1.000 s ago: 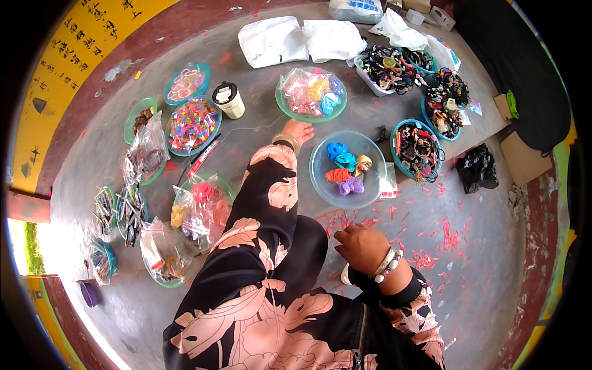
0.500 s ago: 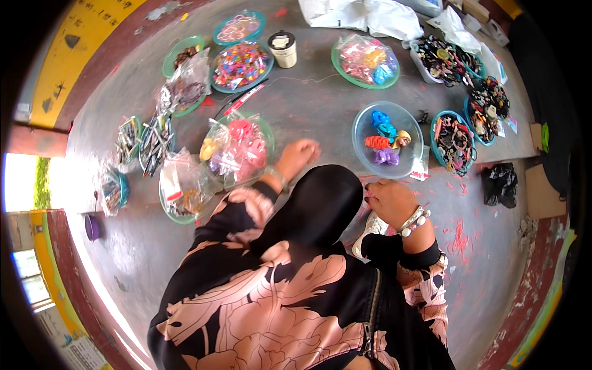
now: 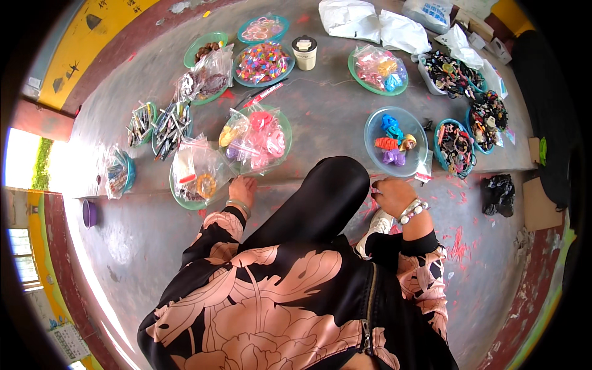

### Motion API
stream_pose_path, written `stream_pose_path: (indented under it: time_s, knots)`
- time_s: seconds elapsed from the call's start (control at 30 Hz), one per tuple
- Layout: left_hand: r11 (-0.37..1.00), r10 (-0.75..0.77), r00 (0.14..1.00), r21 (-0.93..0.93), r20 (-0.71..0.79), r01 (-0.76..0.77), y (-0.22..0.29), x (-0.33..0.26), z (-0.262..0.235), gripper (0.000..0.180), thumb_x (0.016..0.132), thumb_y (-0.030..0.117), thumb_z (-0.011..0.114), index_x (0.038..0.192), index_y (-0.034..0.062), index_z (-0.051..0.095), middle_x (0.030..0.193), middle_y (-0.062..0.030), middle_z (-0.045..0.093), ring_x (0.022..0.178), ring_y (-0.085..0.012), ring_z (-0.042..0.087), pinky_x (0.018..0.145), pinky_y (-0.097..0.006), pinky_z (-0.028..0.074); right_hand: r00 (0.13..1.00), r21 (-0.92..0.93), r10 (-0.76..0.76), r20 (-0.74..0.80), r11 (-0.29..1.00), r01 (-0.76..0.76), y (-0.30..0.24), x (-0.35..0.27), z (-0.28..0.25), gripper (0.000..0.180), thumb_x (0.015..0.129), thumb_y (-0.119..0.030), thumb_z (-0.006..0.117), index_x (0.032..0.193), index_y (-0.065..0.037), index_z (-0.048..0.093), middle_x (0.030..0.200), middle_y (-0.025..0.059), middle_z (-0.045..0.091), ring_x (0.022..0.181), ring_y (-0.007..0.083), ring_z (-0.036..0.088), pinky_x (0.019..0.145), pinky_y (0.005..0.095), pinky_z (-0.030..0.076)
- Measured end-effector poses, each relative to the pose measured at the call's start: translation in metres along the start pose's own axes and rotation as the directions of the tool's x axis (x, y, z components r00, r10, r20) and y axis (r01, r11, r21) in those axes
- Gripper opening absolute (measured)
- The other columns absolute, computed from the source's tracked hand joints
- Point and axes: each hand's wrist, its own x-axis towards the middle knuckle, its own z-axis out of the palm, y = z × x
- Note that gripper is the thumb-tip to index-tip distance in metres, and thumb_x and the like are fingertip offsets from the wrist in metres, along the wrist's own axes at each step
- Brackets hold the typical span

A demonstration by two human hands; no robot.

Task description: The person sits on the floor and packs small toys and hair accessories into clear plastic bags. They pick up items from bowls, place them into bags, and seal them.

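My left hand (image 3: 242, 188) reaches past my black-clad knee (image 3: 327, 191) to the rim of a green plate (image 3: 180, 198) that holds clear bags of small hair accessories. Its fingers lie apart at the plate's edge and I see nothing in them. A second green plate (image 3: 285, 126) with bagged pink and yellow pieces lies just beyond. My right hand (image 3: 391, 194), with beaded bracelets on the wrist, is curled shut low over the floor. It is just below a blue plate (image 3: 373, 132) with blue, orange and purple hair clips.
Several more plates of colourful accessories ring the concrete floor, among them a plate of mixed beads (image 3: 264, 61) and bowls of dark hair ties (image 3: 455, 145). A white lidded cup (image 3: 304, 52), white bags (image 3: 370, 24) and a black bag (image 3: 498, 192) lie around.
My left hand has drawn back from the far blue plates to the near green plate on the left. My head has turned left and down; the right hand stays by my knee.
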Motion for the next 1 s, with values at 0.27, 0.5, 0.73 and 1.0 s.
stream_pose_path:
  time_s: [0.27,0.5,0.73,1.0]
  knots:
    - [0.957,-0.098,0.982,-0.288,-0.16,0.048,0.015,0.008,0.037,0.017,0.085,-0.001,0.044,0.101,0.0028,0.046,0.098,-0.0104,0.056,0.089,-0.0241,0.056,0.077,-0.037,0.049,0.992,-0.062,0.058,0.115,0.997,-0.051,-0.002,-0.002,0.003,0.021,0.077,-0.021,0.054,0.089,-0.006,0.062,0.086,0.0163,0.063,0.082,0.0327,0.06,0.071,0.0429,0.048]
    - [0.939,-0.055,0.994,-0.343,-0.092,0.02,0.011,0.0,0.056,0.025,0.084,-0.002,0.045,0.109,0.0007,0.045,0.102,-0.0117,0.054,0.092,-0.0246,0.056,0.08,-0.037,0.049,0.995,-0.065,0.04,0.091,0.997,-0.035,-0.005,0.0,0.001,0.019,0.077,-0.017,0.051,0.088,-0.007,0.063,0.083,0.015,0.064,0.078,0.0326,0.061,0.068,0.0427,0.049]
    - [0.973,-0.058,0.997,-0.223,0.044,0.066,0.007,0.019,0.115,0.018,0.085,0.001,0.047,0.103,0.0,0.052,0.096,-0.0107,0.059,0.085,-0.0238,0.059,0.076,-0.036,0.05,0.989,-0.052,0.072,0.129,0.997,-0.066,0.004,0.001,0.002,0.018,0.074,-0.012,0.051,0.083,-0.007,0.066,0.084,0.0149,0.064,0.079,0.0323,0.061,0.068,0.0414,0.05]
    - [0.967,-0.092,0.97,-0.213,0.223,0.141,-0.033,0.083,0.2,0.019,0.086,0.002,0.046,0.104,-0.0013,0.051,0.097,-0.012,0.058,0.088,-0.0249,0.058,0.078,-0.037,0.049,0.989,-0.094,0.063,0.131,0.994,-0.051,0.009,0.006,0.011,0.017,0.073,-0.017,0.056,0.078,-0.004,0.065,0.08,0.016,0.062,0.079,0.0323,0.06,0.068,0.0411,0.048]
